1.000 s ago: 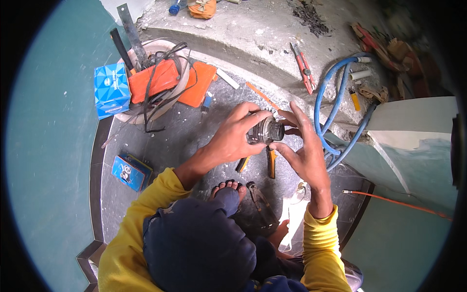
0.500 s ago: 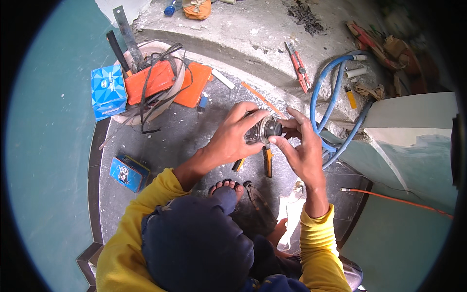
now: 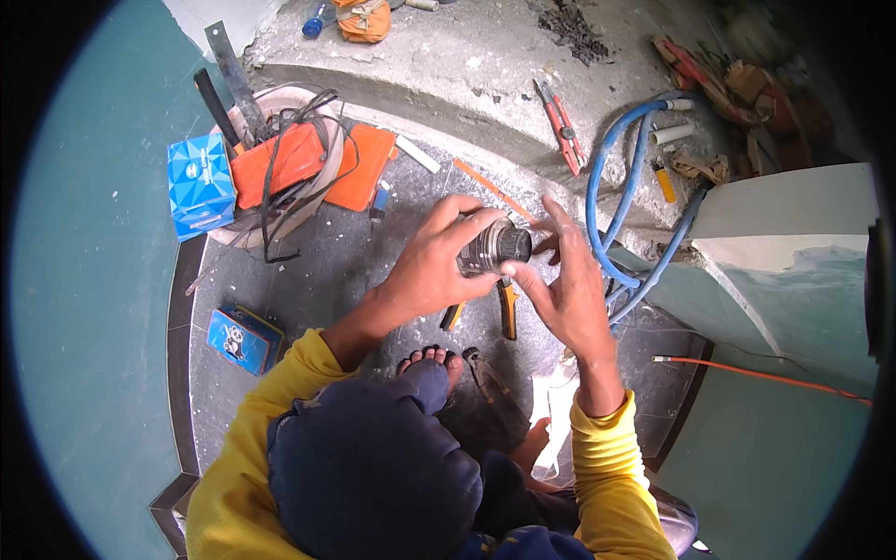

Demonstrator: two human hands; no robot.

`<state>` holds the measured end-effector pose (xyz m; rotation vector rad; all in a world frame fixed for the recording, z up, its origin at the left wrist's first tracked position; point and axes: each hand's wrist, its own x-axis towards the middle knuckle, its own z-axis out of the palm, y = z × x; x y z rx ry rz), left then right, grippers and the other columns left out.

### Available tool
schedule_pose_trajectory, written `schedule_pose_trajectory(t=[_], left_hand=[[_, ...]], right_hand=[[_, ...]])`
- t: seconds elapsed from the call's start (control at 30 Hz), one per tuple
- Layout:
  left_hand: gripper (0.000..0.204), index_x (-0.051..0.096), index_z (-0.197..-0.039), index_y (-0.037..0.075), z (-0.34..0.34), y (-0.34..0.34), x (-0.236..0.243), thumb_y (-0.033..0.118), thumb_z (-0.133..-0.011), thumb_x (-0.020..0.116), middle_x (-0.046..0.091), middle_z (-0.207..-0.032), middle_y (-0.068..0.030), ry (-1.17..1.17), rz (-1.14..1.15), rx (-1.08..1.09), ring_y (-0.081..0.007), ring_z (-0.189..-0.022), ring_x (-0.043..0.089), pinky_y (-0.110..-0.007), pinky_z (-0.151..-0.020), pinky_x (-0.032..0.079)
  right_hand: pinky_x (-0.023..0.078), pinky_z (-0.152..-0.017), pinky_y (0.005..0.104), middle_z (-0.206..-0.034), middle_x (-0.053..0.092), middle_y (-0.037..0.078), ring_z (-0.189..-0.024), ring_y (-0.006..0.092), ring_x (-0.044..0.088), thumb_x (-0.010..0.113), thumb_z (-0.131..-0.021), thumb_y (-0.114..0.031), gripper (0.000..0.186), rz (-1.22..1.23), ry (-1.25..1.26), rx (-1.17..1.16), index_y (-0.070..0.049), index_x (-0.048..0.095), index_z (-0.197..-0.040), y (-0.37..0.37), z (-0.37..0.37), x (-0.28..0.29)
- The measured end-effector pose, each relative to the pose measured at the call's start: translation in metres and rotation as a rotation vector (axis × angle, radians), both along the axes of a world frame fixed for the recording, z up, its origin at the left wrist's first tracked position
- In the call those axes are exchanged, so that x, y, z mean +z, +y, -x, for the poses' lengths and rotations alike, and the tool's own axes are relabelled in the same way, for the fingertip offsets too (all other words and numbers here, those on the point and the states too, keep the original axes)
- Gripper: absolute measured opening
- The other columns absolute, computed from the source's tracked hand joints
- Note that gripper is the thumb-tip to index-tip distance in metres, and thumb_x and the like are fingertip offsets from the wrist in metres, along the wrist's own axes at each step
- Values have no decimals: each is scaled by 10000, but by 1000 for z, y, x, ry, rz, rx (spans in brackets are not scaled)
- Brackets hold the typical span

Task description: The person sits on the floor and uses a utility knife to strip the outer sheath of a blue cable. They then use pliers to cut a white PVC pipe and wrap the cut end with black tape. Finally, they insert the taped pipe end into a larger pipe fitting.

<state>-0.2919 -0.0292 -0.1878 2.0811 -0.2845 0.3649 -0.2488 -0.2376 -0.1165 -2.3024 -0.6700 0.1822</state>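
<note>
My left hand [image 3: 437, 263] grips a round metal fitting [image 3: 495, 248] with a dark end, held above the dark floor. My right hand [image 3: 560, 285] is beside it, thumb and fingertips touching the fitting's dark end, the other fingers spread. Just under the hands lies a pair of pliers with orange-yellow handles [image 3: 504, 310]. My bare toes [image 3: 431, 357] and dark trousers show below.
A basket with orange cases and black cables [image 3: 294, 168] stands at the left, a blue box [image 3: 199, 185] beside it, a smaller blue box [image 3: 243, 338] nearer. Blue hoses [image 3: 635, 187] coil at the right, red pliers [image 3: 560, 124] lie on the concrete step, and an orange wire [image 3: 747, 371] runs right.
Both hands stay on the fitting; the right hand's fingers have shifted around its dark end. The view has moved slightly.
</note>
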Motion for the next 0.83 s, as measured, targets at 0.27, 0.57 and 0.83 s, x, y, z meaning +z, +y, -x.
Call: schedule_pose_trajectory(t=[0.27, 0.57, 0.83], left_hand=[[733, 634, -1391, 10, 3, -6, -10, 145, -723, 903, 600, -1324, -174, 34, 47, 28, -329, -1196, 647, -403, -1036, 519], [727, 604, -1407, -29, -13, 17, -8, 91, -743, 873, 645, -1286, -157, 238, 300, -138, -244, -1195, 640, -357, -1056, 497], [704, 641, -1412, 64, -9, 13, -2, 145, -765, 907, 645, -1315, -140, 250, 156, -80, -303, -1204, 647, -380, -1071, 494]], right_hand=[[550, -900, 429, -1185, 719, 207, -974, 323, 708, 827, -907, -167, 831, -164, 46, 14, -28, 391, -1601, 6, -1, -14], [546, -903, 437, -1170, 690, 222, -1003, 327, 702, 794, -933, -174, 727, -233, 47, 93, -21, 452, -1557, 11, -18, -16], [529, -1012, 466, -1395, 622, 263, -1209, 384, 671, 772, -949, -215, 789, -245, 95, 104, -94, 384, -1625, 11, -20, -20]])
